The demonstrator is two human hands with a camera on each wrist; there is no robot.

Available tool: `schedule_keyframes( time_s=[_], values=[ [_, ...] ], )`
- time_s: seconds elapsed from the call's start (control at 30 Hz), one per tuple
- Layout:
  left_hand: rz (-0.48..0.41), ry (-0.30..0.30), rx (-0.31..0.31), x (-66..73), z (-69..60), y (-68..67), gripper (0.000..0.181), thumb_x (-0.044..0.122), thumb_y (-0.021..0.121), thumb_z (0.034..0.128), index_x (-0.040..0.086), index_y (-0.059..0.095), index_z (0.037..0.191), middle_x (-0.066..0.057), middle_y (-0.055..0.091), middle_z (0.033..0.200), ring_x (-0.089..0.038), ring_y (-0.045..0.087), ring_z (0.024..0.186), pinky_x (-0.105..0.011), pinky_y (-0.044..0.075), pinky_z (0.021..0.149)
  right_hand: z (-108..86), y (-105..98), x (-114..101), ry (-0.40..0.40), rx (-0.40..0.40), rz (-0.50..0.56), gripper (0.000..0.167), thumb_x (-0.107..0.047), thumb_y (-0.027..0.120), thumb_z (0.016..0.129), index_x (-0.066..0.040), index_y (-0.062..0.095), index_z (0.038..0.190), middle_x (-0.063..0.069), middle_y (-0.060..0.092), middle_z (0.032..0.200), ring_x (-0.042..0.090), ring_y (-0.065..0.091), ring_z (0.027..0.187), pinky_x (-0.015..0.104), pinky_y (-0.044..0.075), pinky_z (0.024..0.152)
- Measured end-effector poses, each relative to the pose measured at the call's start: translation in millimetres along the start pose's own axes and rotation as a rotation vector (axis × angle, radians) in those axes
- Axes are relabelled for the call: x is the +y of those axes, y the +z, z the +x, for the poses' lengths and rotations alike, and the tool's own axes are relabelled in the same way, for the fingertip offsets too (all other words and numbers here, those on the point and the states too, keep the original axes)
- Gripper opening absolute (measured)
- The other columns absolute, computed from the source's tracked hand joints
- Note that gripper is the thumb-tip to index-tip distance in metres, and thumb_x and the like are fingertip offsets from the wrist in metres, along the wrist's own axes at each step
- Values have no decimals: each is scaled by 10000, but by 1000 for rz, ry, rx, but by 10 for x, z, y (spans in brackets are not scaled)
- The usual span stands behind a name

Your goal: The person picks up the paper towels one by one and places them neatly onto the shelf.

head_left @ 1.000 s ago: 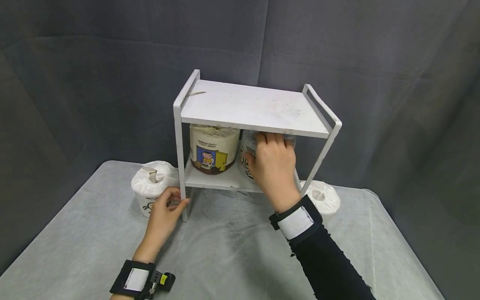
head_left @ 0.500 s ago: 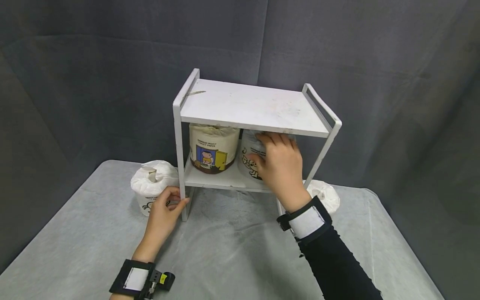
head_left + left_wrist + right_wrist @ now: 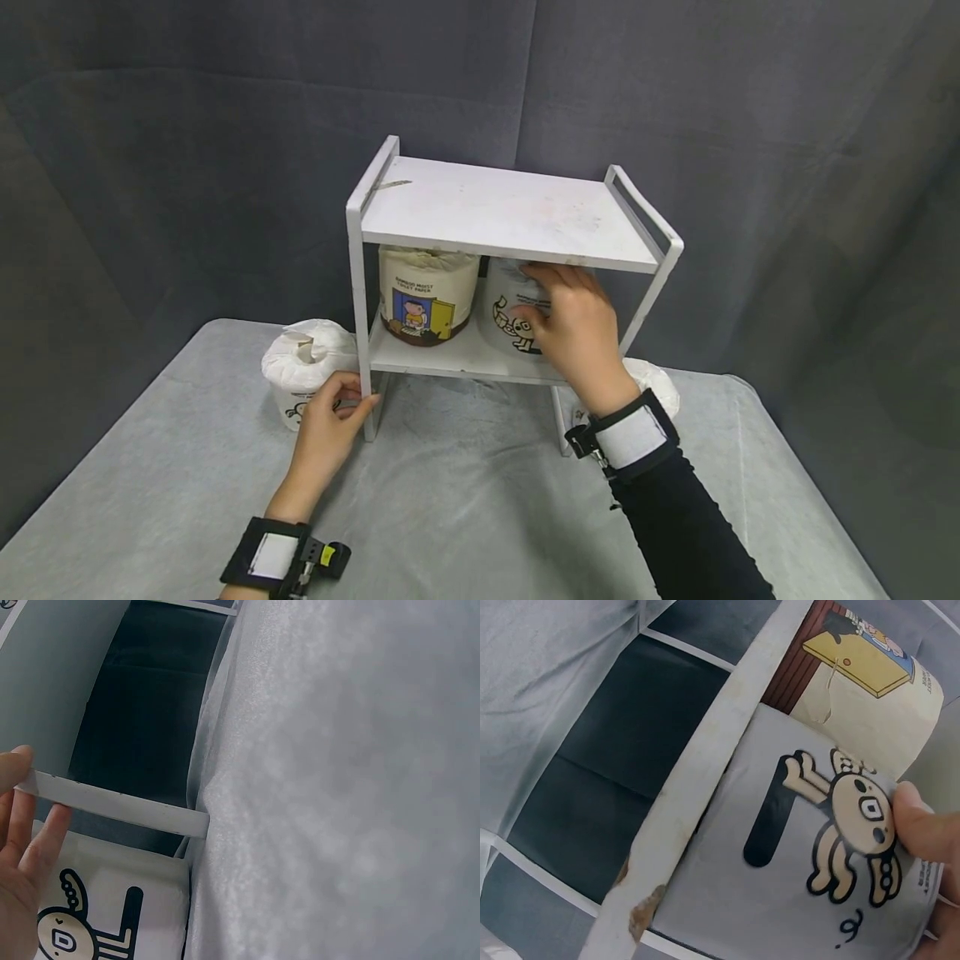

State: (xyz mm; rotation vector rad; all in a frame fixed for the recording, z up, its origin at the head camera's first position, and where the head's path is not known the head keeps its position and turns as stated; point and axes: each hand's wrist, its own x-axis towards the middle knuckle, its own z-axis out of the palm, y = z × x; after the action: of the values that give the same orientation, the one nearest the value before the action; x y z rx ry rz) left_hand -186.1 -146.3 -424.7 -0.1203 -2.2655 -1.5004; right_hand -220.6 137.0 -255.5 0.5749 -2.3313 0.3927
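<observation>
A white two-tier rack (image 3: 495, 208) stands on the cloth-covered table. On its lower shelf, a cream toilet roll with a yellow door print (image 3: 427, 296) stands at the left. Beside it is a white roll with a dog print (image 3: 510, 312), also seen in the right wrist view (image 3: 780, 825). My right hand (image 3: 581, 333) holds that white roll, thumb on its printed side (image 3: 934, 840); the other fingers are partly hidden. My left hand (image 3: 330, 433) pinches the rack's front left leg, and the left wrist view shows its fingers round the white leg (image 3: 120, 806).
A white wrapped roll (image 3: 307, 358) stands on the table just left of the rack, behind my left hand. Another white roll (image 3: 656, 387) is at the right, partly hidden by my right wrist. A dark grey curtain (image 3: 262, 167) hangs behind the table.
My right hand has shifted to the right and slightly down, and more of the white roll's dog print shows. My left hand stays on the rack's leg.
</observation>
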Motion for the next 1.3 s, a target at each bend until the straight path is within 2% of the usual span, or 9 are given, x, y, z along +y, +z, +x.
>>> schedule_keyframes(
  time_s=[0.17,0.33,0.57,0.77,1.0,1.2,1.3],
  values=[
    [-7,2,1,-1,6,5,217,69,731,905,33,596,1071,-125,643,1003,-225,615,941,-231,547,731,8,-2,-12,10,21,-3,521,-220,852,777,-79,668,1244,128,649,1245,333,555,1201,452,415,1039],
    [-10,6,-1,9,18,4,214,76,729,908,36,595,1070,-123,643,1009,-226,614,945,-247,550,737,24,6,-15,17,31,-14,524,-203,843,779,-62,656,1248,138,640,1256,303,544,1236,441,321,1130],
    [-11,2,3,5,15,2,210,73,729,908,35,597,1067,-122,642,1010,-223,610,947,-228,545,736,19,31,-17,24,25,-18,530,-187,833,794,-70,637,1273,133,624,1279,292,523,1254,480,295,1130],
    [-11,3,6,3,3,0,210,67,729,906,33,597,1066,-125,644,1012,-229,614,948,-192,532,729,-6,32,-28,13,-6,-40,512,-185,788,861,-88,604,1329,112,595,1335,300,470,1306,524,253,1142],
    [-5,5,2,3,0,-9,212,70,729,907,36,597,1070,-123,646,1014,-230,615,951,-199,535,735,-45,21,2,-33,-15,0,509,-210,734,914,-67,571,1375,105,554,1391,292,426,1345,536,208,1159],
    [4,6,-1,-1,0,-6,218,62,732,903,31,598,1072,-128,648,1014,-238,617,952,-284,562,742,-138,11,21,-128,63,36,445,-148,697,936,-27,583,1348,138,561,1375,324,473,1300,478,275,1144],
    [3,12,0,-6,1,-3,220,53,734,898,27,598,1069,-129,648,1011,-237,617,951,-285,563,741,-204,1,11,-161,108,48,426,-120,696,928,-30,595,1331,146,567,1366,330,494,1275,474,323,1112]
  ],
)
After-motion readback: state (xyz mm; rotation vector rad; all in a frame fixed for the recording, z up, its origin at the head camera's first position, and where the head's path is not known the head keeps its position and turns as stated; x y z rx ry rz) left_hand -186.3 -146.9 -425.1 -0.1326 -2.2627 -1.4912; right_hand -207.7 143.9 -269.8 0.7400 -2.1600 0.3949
